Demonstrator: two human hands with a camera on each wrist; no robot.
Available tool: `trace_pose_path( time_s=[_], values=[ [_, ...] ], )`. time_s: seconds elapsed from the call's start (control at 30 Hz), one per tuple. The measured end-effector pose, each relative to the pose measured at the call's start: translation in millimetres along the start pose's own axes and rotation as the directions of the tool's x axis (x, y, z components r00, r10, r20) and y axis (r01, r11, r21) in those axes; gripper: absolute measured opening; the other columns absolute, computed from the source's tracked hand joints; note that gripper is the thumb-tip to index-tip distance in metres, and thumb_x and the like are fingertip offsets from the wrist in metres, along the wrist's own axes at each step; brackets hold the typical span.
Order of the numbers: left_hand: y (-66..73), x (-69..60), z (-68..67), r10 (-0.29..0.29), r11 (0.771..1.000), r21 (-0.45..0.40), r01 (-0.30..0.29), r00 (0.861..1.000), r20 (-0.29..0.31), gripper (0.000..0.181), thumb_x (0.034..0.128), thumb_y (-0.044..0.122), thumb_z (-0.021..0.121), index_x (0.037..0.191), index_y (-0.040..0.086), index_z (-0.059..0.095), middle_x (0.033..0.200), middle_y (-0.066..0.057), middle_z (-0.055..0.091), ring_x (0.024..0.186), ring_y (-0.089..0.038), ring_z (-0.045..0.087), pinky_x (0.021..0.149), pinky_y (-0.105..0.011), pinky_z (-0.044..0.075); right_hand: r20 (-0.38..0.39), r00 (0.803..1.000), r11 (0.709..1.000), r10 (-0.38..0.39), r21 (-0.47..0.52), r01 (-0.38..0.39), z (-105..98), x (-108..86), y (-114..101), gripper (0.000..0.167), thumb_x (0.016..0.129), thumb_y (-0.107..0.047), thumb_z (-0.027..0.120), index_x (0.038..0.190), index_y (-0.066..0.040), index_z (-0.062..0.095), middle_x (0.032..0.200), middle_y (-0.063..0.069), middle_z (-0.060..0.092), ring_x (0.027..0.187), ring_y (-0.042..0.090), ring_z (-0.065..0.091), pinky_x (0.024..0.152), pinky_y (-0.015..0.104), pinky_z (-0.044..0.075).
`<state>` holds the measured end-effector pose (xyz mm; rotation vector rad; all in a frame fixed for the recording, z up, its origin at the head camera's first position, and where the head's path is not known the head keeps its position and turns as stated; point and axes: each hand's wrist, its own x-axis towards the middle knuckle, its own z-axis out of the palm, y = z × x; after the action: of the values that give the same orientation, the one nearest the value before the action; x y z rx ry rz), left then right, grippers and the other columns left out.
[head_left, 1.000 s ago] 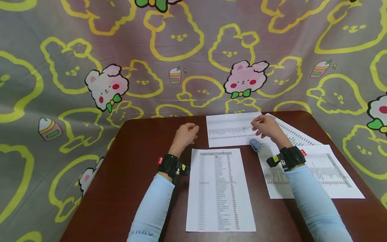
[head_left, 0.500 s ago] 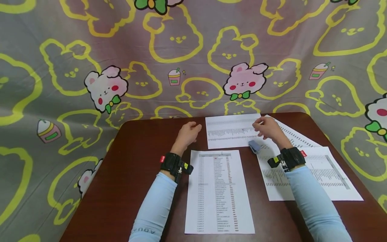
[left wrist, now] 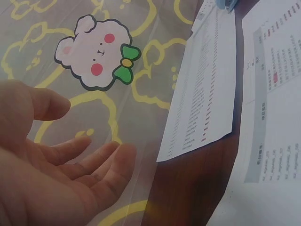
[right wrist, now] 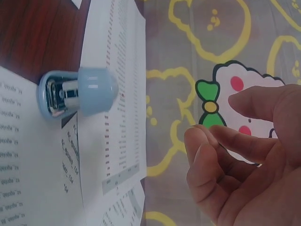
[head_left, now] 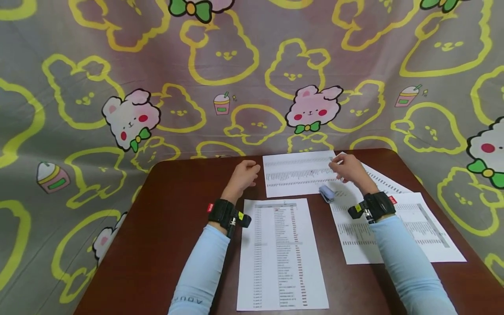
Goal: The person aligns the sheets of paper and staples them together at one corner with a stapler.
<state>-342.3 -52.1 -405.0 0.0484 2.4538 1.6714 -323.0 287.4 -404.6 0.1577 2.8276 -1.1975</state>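
Above the table's far middle hovers my left hand [head_left: 242, 177], fingers loosely bent and nothing in them; the left wrist view shows its palm [left wrist: 61, 188] bare. My right hand [head_left: 350, 169] hangs over the papers on the right, its thumb and fingers apart around nothing, as the right wrist view confirms. Just left of it and below, a small light-blue stapler [head_left: 326, 194] lies across paper edges. In the right wrist view the stapler [right wrist: 77, 92] shows its metal parts. A printed sheet [head_left: 281, 253] lies upright in front of me, between the forearms.
Another printed sheet [head_left: 295, 173] lies crosswise at the table's far side. At the right, a sheet [head_left: 409, 227] lies under my right forearm, with a slanted sheet [head_left: 383, 177] behind it. The dark wooden table [head_left: 157, 245] ends at a cartoon-patterned curtain [head_left: 244, 65].
The view has shifted slightly, so table and papers sit a little lower and further left. My left hand has moved slightly right relative to the papers; my right hand stays nearly in place.
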Motion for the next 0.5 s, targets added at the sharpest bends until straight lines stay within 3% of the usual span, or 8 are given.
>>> trace_pose_path(
  time_s=[0.3,0.5],
  values=[
    [-3.1,11.3,5.7,-0.007,1.0,-0.025,0.008,1.0,0.018,0.049,0.0998,0.03,0.052,0.142,0.007,0.044,0.138,-0.016,0.053,0.12,-0.032,0.057,0.094,-0.043,0.052,-0.008,1.0,1.0,0.017,0.01,-0.017,-1.3,6.9,9.7,0.041,0.098,-0.033,0.053,0.123,0.0,0.056,0.108,0.021,0.061,0.086,0.032,0.064,0.06,0.029,0.053],
    [-8.1,15.7,10.1,-0.056,0.998,-0.034,0.056,0.998,0.02,0.048,0.1003,0.029,0.052,0.141,0.007,0.044,0.137,-0.015,0.053,0.12,-0.031,0.057,0.094,-0.042,0.052,-0.007,0.999,0.997,0.047,-0.064,-0.047,1.9,12.7,19.3,0.042,0.096,-0.031,0.054,0.121,0.003,0.058,0.109,0.024,0.062,0.081,0.028,0.065,0.058,0.028,0.054]
  ],
)
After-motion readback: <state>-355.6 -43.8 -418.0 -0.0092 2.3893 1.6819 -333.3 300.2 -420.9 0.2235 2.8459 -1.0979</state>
